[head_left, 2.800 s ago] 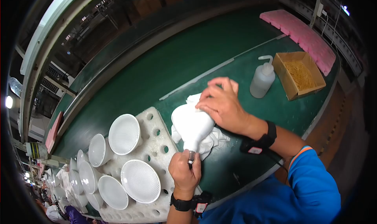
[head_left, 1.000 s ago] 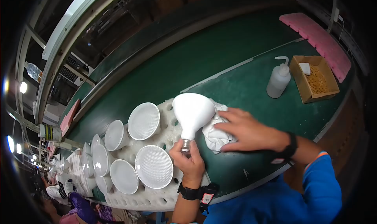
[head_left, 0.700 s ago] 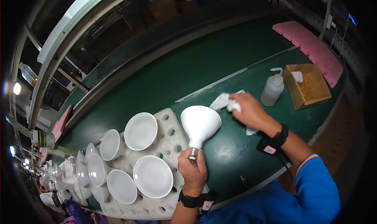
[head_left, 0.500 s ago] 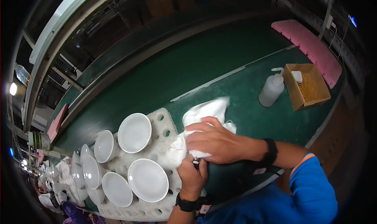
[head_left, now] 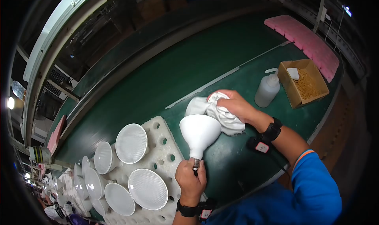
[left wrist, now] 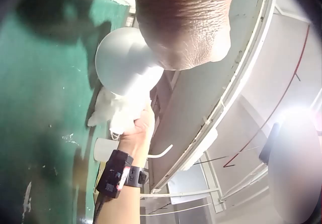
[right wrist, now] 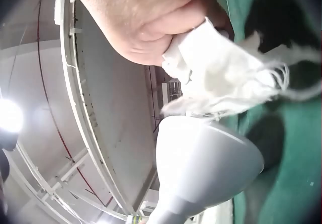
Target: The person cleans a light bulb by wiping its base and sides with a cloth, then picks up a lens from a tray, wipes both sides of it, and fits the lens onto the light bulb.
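My left hand (head_left: 191, 181) grips a white reflector bulb (head_left: 199, 132) by its metal screw base, with the wide end pointing up and away. At the bulb's upper right, my right hand (head_left: 237, 105) holds a crumpled white cloth (head_left: 226, 116), part of which hangs behind the bulb's rim. In the right wrist view the frayed cloth (right wrist: 221, 68) lies right at the rim of the bulb (right wrist: 201, 163). The left wrist view shows the bulb (left wrist: 118, 60) with the right hand (left wrist: 143, 126) and cloth (left wrist: 108, 108) beyond it.
A foam tray (head_left: 160, 132) with holes carries several reflector bulbs (head_left: 148, 189) on the left. A squeeze bottle (head_left: 267, 91) stands beside a cardboard box (head_left: 290, 91) of rubber bands with a white piece inside. Pink foam (head_left: 306, 39) lies at the far right.
The cloth covered the bulb half a second ago; now the bulb is uncovered. My right hand has moved up and right with the cloth, while my left hand keeps its grip on the base.
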`<state>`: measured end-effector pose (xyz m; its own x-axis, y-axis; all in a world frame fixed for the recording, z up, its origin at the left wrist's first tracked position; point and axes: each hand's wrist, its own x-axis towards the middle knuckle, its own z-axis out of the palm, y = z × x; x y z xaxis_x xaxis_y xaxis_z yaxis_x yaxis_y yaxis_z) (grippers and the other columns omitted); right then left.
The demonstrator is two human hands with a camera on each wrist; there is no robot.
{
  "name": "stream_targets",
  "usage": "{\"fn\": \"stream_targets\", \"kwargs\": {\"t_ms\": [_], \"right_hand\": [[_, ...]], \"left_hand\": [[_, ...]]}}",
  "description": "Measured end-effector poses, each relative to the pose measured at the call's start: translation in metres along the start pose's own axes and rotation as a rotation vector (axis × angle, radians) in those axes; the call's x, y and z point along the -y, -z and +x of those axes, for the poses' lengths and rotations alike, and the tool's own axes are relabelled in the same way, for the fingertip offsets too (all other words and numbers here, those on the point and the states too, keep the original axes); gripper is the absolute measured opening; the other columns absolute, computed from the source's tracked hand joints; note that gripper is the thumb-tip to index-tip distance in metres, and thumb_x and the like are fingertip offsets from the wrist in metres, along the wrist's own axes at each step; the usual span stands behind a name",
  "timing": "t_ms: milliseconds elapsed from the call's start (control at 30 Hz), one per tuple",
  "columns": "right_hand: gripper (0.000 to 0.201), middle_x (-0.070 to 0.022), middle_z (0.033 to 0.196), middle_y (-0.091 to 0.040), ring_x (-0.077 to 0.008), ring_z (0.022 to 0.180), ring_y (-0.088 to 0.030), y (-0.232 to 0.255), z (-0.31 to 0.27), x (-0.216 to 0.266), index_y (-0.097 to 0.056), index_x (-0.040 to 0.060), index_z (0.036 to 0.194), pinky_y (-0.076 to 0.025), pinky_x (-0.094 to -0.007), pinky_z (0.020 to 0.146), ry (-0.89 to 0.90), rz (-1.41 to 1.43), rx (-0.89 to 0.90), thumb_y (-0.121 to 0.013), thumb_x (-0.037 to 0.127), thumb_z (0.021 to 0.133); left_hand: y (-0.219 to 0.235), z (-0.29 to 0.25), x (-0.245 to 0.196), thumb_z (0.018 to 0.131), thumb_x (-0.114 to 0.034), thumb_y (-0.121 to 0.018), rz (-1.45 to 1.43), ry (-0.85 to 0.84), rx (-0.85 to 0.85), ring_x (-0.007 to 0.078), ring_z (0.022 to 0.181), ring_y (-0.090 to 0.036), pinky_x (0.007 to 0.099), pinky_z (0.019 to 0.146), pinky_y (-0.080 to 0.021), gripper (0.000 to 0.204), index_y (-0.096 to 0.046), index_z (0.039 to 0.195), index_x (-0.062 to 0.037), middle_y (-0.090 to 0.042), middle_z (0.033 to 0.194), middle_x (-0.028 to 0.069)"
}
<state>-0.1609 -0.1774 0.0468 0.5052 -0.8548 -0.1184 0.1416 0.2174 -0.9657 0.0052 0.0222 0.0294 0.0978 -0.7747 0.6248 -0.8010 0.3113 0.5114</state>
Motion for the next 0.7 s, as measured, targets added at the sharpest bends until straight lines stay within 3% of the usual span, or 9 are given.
{"fn": "stream_targets", "kwargs": {"t_ms": [133,300,533,700], "right_hand": [[0.024,-0.0049,0.086,-0.063,-0.0117,0.078,-0.058,-0.015,-0.012,0.007,-0.064,-0.0018,0.097,-0.046,-0.0252,0.071,-0.074,0.026,0.165,-0.06,0.013,0.078],[0.021,-0.0051,0.083,-0.063,-0.0117,0.075,-0.057,-0.021,-0.014,0.018,-0.063,-0.0008,0.091,-0.046,-0.0264,0.066,-0.182,-0.076,0.157,-0.062,0.012,0.075],[0.019,-0.0057,0.08,-0.062,-0.012,0.067,-0.056,-0.016,-0.008,0.011,-0.061,-0.0015,0.088,-0.046,-0.0274,0.061,-0.255,0.004,0.218,-0.06,0.006,0.07],[0.023,-0.0064,0.082,-0.062,-0.0125,0.071,-0.057,-0.021,-0.009,0.01,-0.061,-0.0027,0.092,-0.046,-0.0263,0.063,-0.262,-0.021,0.185,-0.059,0.004,0.07]], "left_hand": [[0.001,0.002,-0.002,0.076,-0.003,-0.07,0.005,-0.004,0.028,0.0343,0.056,-0.05,0.0436,0.05,-0.038,0.027,-0.051,0.096,0.0023,-0.05,0.067,0.0156],[0.001,0.002,-0.002,0.078,-0.002,-0.068,0.015,-0.053,0.061,0.0305,0.054,-0.049,0.0401,0.049,-0.037,0.028,-0.049,0.098,-0.0004,-0.05,0.068,0.0149],[0.001,0.003,-0.003,0.073,0.0,-0.07,-0.021,-0.064,0.04,0.0337,0.055,-0.049,0.0429,0.049,-0.037,0.028,-0.052,0.096,0.0026,-0.05,0.066,0.0151],[0.003,0.002,-0.003,0.073,0.001,-0.07,-0.031,-0.054,0.049,0.0339,0.057,-0.05,0.0428,0.05,-0.038,0.028,-0.053,0.095,0.0029,-0.05,0.067,0.0157]]}}
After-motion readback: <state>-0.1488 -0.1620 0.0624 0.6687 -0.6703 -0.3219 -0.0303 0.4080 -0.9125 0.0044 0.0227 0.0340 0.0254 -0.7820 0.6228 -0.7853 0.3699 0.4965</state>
